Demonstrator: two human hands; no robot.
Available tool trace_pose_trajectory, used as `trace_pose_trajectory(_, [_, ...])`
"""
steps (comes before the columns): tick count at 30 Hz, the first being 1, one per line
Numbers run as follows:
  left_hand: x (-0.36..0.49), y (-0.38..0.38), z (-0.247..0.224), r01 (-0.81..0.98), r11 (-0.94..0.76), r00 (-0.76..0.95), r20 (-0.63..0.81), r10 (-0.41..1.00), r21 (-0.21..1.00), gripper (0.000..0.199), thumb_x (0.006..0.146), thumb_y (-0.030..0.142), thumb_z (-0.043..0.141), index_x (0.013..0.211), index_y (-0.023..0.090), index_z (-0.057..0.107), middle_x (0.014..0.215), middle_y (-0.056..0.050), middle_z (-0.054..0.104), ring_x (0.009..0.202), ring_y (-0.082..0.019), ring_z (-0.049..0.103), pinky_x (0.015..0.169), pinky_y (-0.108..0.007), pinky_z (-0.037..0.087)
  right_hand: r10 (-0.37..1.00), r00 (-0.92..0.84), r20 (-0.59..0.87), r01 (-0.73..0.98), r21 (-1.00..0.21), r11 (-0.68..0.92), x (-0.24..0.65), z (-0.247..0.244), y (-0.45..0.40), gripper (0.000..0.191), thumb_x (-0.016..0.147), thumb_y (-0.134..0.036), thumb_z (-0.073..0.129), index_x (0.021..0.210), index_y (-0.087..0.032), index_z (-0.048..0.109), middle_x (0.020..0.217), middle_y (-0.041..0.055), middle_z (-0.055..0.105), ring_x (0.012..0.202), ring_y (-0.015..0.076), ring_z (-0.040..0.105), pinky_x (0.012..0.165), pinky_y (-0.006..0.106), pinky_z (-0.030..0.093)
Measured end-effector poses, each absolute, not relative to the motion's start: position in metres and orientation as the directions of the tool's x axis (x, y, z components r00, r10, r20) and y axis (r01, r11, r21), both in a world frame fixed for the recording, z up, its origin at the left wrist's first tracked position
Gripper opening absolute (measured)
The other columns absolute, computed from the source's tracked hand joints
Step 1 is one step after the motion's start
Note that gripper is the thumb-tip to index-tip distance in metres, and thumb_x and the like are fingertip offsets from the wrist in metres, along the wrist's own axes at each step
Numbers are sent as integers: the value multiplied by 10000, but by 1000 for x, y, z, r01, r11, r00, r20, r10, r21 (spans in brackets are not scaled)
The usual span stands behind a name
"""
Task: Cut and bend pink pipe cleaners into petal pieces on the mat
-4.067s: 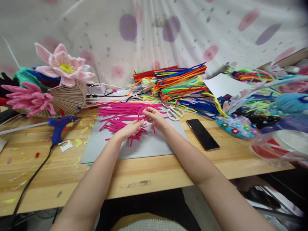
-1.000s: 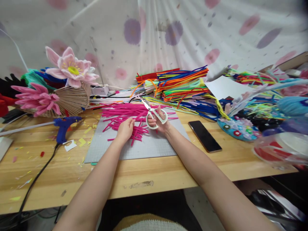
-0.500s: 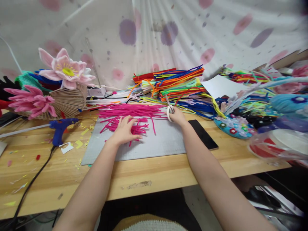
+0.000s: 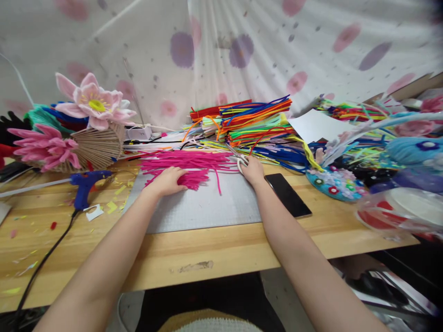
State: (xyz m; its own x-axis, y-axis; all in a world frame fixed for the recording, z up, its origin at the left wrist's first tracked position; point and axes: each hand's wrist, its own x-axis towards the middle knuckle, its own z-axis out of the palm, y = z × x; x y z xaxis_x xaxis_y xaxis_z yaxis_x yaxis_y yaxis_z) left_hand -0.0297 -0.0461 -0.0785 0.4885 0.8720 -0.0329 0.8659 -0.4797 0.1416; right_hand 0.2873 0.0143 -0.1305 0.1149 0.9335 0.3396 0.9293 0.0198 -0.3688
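Note:
Short magenta pipe cleaners (image 4: pixel 196 179) lie in a bunch on the grey cutting mat (image 4: pixel 207 207), with my left hand (image 4: pixel 170 180) curled around their left part. Behind them stretches a wide pile of longer magenta pipe cleaners (image 4: pixel 187 160), one of which sticks out toward the front. At the right end of that pile, my right hand (image 4: pixel 252 169) holds scissors (image 4: pixel 241 161) by their white handles, the blades pointing back and left.
A black phone (image 4: pixel 288 194) lies right of the mat. On the left are a blue glue gun (image 4: pixel 85 186) and fluffy pink flowers (image 4: pixel 97 103). Colourful pipe-cleaner bundles (image 4: pixel 256 117) line the back; a decorated blue piece (image 4: pixel 334 183) sits at the right.
My left hand has moved slightly left and closed in on the short pieces, which are now bunched together. The scissors have tilted further left in my right hand.

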Motion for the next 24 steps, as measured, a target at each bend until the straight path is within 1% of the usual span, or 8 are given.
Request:
trace_pose_trajectory(2, [-30, -42, -75, 865, -485, 492, -22, 871, 128, 639, 653, 523, 576, 1186, 173, 533, 1120, -125, 579, 1079, -276, 493, 934, -380, 343, 931, 138, 338, 923, -385, 3, 288, -131, 15, 337, 773, -346, 489, 1017, -122, 555, 980, 142, 606, 931, 260, 528, 794, 342, 372])
trace_pose_trajectory(5, [-30, -39, -65, 838, -469, 483, 21, 875, 278, 610, 674, 594, 515, 1125, 187, 569, 1103, -87, 595, 1036, -236, 523, 893, -326, 383, 928, 169, 333, 913, -408, -20, 288, -131, 16, 353, 773, -326, 491, 1050, -112, 534, 1014, 148, 597, 957, 264, 518, 812, 343, 364])
trace_pose_trajectory(8, [-30, -33, -57, 872, -348, 312, 157, 937, 345, 484, 774, 556, 396, 1016, 191, 602, 1040, -61, 623, 946, -193, 562, 820, -288, 417, 921, 180, 344, 915, -403, -28, 287, -131, 16, 349, 773, -306, 488, 1056, -103, 519, 1042, 163, 582, 973, 271, 501, 825, 354, 346])
trace_pose_trajectory(13, [-34, -14, -64, 991, -123, 115, 155, 981, 46, 267, 741, 329, 518, 943, 178, 603, 986, -100, 618, 933, -246, 555, 770, -337, 419, 898, 249, 363, 909, -408, -88, 285, -132, 14, 306, 744, -217, 485, 1023, -92, 489, 1047, 186, 556, 953, 273, 470, 814, 371, 324])
trace_pose_trajectory(15, [-36, -8, -68, 996, -73, 80, 190, 979, -41, 232, 762, 194, 451, 936, 165, 603, 973, -128, 603, 927, -259, 548, 751, -353, 411, 894, 273, 355, 900, -423, -106, 285, -131, 14, 294, 728, -187, 483, 1010, -104, 470, 1001, 172, 562, 921, 266, 463, 796, 369, 324])
trace_pose_trajectory(17, [-35, -5, -70, 996, -27, 53, 316, 947, -87, 293, 779, 113, 366, 957, 148, 595, 987, -162, 573, 954, -273, 523, 755, -372, 397, 900, 276, 338, 896, -429, -113, 284, -130, 14, 279, 720, -170, 483, 993, -120, 452, 953, 154, 564, 890, 257, 457, 783, 365, 326])
trace_pose_trajectory(20, [-25, -3, -70, 980, -153, 190, 388, 902, -124, 316, 785, 96, 343, 970, 151, 594, 994, -168, 542, 992, -273, 484, 794, -386, 377, 907, 267, 325, 898, -426, -111, 283, -127, 14, 244, 722, -152, 480, 962, -138, 440, 927, 139, 560, 883, 248, 451, 786, 355, 326])
trace_pose_trajectory(24, [-4, 3, -72, 854, -500, 520, 242, 819, -142, 270, 753, 196, 485, 998, 190, 598, 1012, -118, 531, 1023, -259, 461, 862, -389, 357, 914, 248, 322, 904, -417, -99, 280, -125, 13, 218, 717, -136, 486, 930, -153, 445, 939, 131, 562, 908, 247, 449, 798, 340, 324])
